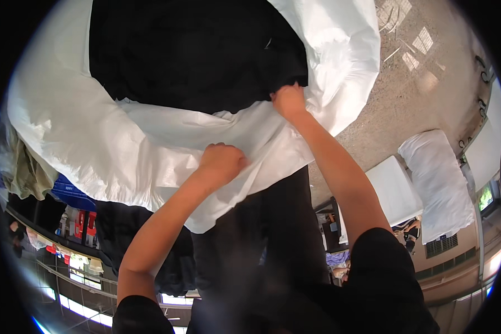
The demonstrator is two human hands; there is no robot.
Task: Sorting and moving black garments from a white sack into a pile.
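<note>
A large white sheet (89,128), thin and crinkled like woven plastic, forms a bulging ring around a mass of black cloth (195,50). My right hand (289,103) is closed on the sheet's inner edge, right beside the black cloth. Lower and to the left, my left hand (222,162) has its fingers curled into the near part of the sheet; some fingers are hidden and its edge is slightly blurred. A loose flap of the sheet hangs below it, toward my body.
On the right, concrete floor (401,83) carries scattered scraps. A stuffed white sack (437,183) stands beside a white-topped table (388,195). At left are olive cloth (30,167), a blue bundle (72,193) and red items (85,225) on a shelf.
</note>
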